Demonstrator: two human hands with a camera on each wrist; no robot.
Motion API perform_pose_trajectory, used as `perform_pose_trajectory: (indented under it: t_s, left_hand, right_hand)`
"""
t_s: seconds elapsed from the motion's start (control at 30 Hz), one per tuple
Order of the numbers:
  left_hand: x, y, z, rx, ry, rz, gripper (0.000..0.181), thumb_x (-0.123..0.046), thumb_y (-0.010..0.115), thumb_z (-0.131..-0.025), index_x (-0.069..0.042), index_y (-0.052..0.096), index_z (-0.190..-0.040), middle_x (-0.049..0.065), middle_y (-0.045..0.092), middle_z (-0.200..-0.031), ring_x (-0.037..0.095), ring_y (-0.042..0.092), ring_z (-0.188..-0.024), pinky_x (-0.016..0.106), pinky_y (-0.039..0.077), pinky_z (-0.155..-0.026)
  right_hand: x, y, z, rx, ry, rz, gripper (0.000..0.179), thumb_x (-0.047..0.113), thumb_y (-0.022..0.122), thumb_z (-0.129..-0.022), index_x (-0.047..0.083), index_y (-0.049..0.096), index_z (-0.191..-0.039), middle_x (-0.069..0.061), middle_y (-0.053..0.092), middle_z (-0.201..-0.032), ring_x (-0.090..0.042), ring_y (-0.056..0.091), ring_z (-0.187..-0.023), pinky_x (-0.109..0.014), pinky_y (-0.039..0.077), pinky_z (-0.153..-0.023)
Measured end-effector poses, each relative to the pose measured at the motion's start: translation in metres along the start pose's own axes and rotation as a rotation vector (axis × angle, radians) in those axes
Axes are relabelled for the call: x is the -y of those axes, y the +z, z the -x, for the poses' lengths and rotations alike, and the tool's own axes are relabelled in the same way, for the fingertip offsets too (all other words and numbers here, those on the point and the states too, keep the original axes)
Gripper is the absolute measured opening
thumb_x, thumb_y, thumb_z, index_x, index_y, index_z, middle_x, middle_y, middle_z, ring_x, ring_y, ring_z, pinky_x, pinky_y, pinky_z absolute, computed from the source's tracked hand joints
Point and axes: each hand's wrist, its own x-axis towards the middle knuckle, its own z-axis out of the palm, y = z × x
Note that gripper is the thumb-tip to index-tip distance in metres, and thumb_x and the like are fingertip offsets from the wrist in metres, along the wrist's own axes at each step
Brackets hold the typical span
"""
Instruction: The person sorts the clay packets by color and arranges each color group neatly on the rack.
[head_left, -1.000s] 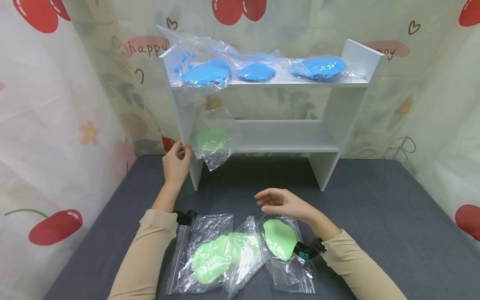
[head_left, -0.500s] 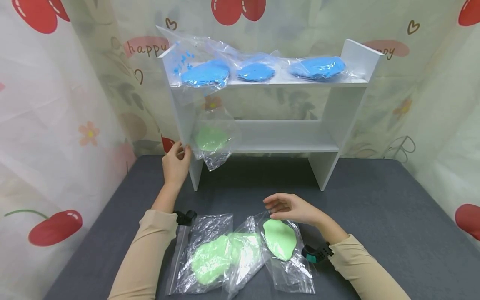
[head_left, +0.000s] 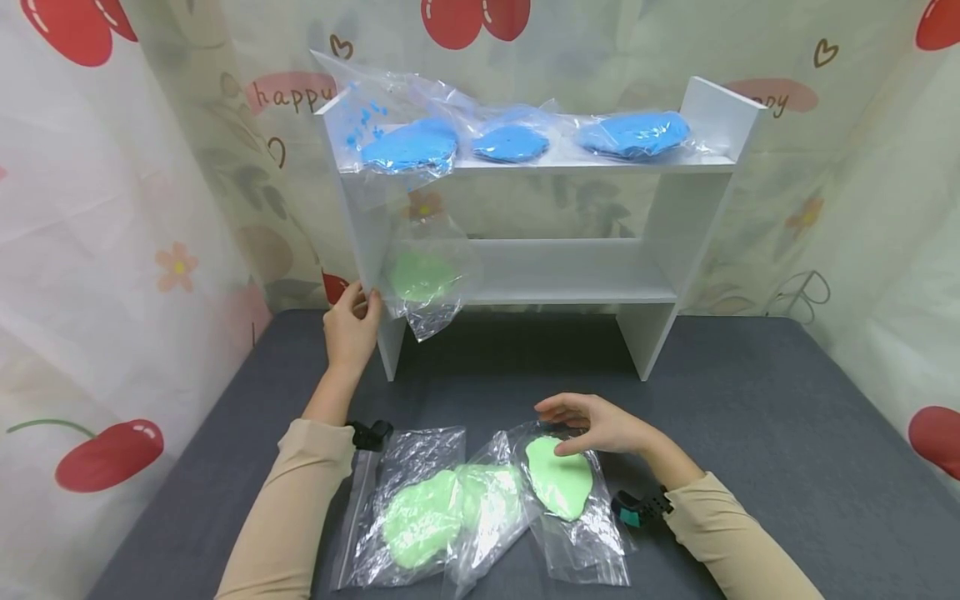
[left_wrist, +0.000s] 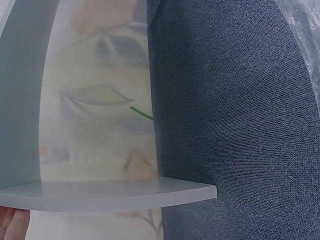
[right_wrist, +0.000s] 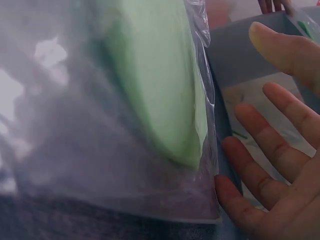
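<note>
My left hand (head_left: 349,327) holds the left side panel of the white shelf (head_left: 570,292) by its front edge; its fingertips (left_wrist: 16,225) show beside the panel in the left wrist view. Just inside that panel, a clear bag of light green slime-like material (head_left: 423,277) lies on the middle board, its corner hanging over the front. Above the rightmost green bag (head_left: 564,487) on the table hovers my right hand (head_left: 603,423), fingers spread and thumb apart, holding nothing. Whether a fingertip touches the plastic is unclear. Two more green bags (head_left: 420,521) overlap to the left.
Three clear bags of blue material (head_left: 512,144) lie along the top board, the left one with loose blue bits. The dark grey table (head_left: 750,417) extends around the shelf. Patterned curtains (head_left: 90,292) enclose the back and sides. A thin cord (head_left: 806,292) hangs at the right.
My right hand has moved right and slightly down, over the rightmost green bag, and its thumb has spread from the fingers. My left hand stays at the panel.
</note>
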Motion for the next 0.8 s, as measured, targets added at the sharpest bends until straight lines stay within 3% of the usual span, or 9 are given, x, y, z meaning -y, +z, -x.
perform_pose_trajectory:
  t_s: [0.4, 0.8]
  left_hand:
    - [0.0005, -0.0001, 0.0001, 0.012, -0.004, 0.004, 0.031, -0.021, 0.052, -0.094, -0.006, 0.061, -0.119, 0.024, 0.066, -0.11, 0.035, 0.067, -0.099, 0.048, 0.055, -0.078]
    - [-0.0008, -0.0005, 0.0007, 0.018, -0.006, 0.0, 0.032, -0.02, 0.051, -0.095, -0.005, 0.06, -0.122, 0.025, 0.065, -0.112, 0.035, 0.066, -0.1, 0.049, 0.055, -0.078]
  right_hand:
    - [-0.0045, 0.0026, 0.0019, 0.027, 0.014, 0.142, 0.074, 0.027, 0.076, -0.077, 0.009, 0.041, -0.14, -0.011, 0.043, -0.143, -0.035, 0.038, -0.133, -0.056, 0.032, -0.106]
    - [-0.0077, 0.006, 0.0058, 0.05, 0.039, 0.147, 0.075, 0.031, 0.075, -0.078, 0.01, 0.039, -0.141, -0.011, 0.043, -0.141, -0.029, 0.046, -0.122, -0.039, 0.04, -0.101]
